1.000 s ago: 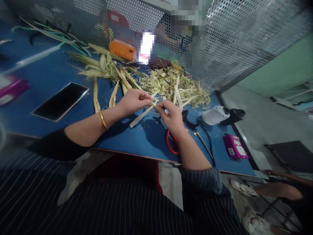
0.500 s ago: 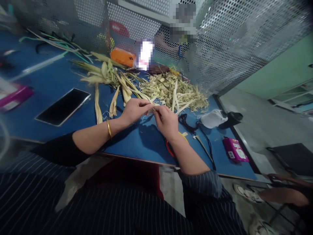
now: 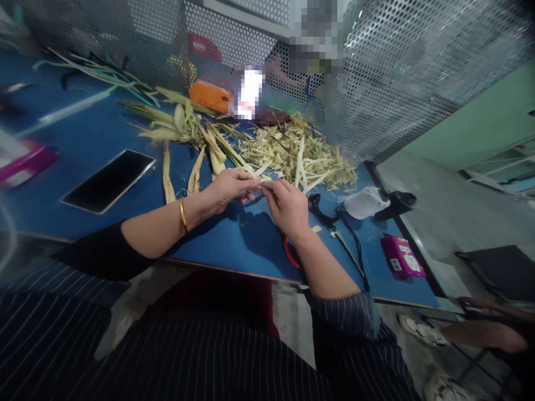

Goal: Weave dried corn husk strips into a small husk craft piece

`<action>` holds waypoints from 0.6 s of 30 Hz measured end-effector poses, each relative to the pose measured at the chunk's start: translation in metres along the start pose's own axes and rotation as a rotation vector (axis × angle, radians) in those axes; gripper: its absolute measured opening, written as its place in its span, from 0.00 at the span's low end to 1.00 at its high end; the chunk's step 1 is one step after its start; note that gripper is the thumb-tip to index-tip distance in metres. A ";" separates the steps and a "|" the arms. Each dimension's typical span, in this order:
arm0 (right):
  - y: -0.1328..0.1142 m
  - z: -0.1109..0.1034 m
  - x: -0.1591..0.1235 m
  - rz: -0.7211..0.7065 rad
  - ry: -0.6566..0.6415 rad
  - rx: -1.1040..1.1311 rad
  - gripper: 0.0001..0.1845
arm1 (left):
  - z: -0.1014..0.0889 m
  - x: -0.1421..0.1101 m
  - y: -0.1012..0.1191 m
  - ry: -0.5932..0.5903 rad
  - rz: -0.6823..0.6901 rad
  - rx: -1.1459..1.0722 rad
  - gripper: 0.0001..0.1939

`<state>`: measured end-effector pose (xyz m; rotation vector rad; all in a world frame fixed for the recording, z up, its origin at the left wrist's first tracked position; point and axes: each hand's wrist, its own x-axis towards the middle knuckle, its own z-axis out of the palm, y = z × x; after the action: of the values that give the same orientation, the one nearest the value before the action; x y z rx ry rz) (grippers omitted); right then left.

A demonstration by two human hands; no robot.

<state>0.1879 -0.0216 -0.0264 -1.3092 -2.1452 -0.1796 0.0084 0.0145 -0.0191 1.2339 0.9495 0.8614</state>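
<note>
In the head view, holding left hand (image 3: pixel 229 188) and right hand (image 3: pixel 290 206) fingertip to fingertip above the middle of the blue surface (image 3: pixel 223 250), between its front and back edges. Pinching a pale husk strip (image 3: pixel 262 182) narrowly with both, hiding most of it. Facing a heap of shredded husk (image 3: pixel 288 149) lying toward the back edge, with longer corn husks (image 3: pixel 184 125) to its left. Passing right forearm (image 3: pixel 328 264) over a red loop handle (image 3: pixel 288 253) near the front edge, having a smartphone (image 3: pixel 109 181) lying at left and a magenta packet (image 3: pixel 402 257) near the front right corner.
</note>
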 end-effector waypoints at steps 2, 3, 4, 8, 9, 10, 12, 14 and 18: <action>0.000 0.000 0.000 0.060 0.001 0.028 0.12 | 0.000 0.001 -0.001 0.083 0.026 -0.009 0.12; -0.001 0.000 -0.001 0.082 -0.001 0.046 0.12 | 0.000 0.002 -0.001 0.107 0.046 -0.010 0.12; -0.001 0.000 -0.001 0.088 -0.016 0.075 0.12 | 0.000 0.002 -0.001 0.116 0.064 -0.014 0.11; -0.006 -0.004 -0.001 0.018 -0.111 0.240 0.10 | 0.000 0.003 -0.001 0.134 0.082 -0.026 0.10; -0.007 -0.006 0.000 0.015 -0.092 0.261 0.11 | 0.000 0.002 0.000 0.140 0.073 -0.019 0.10; -0.008 -0.009 0.001 0.032 -0.044 0.272 0.11 | 0.000 0.001 0.000 0.128 0.060 -0.007 0.10; -0.008 -0.013 0.003 0.102 0.091 0.302 0.12 | 0.001 -0.003 0.002 0.044 0.030 0.032 0.11; -0.006 -0.014 0.005 0.182 0.160 0.367 0.12 | 0.003 -0.007 0.004 -0.086 -0.002 0.078 0.12; -0.005 -0.008 0.008 0.359 -0.095 0.658 0.15 | 0.014 -0.016 0.005 -0.240 -0.052 0.204 0.12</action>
<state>0.1851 -0.0213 -0.0143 -1.2709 -1.7630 0.6874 0.0155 -0.0045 -0.0108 1.4452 0.8863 0.5695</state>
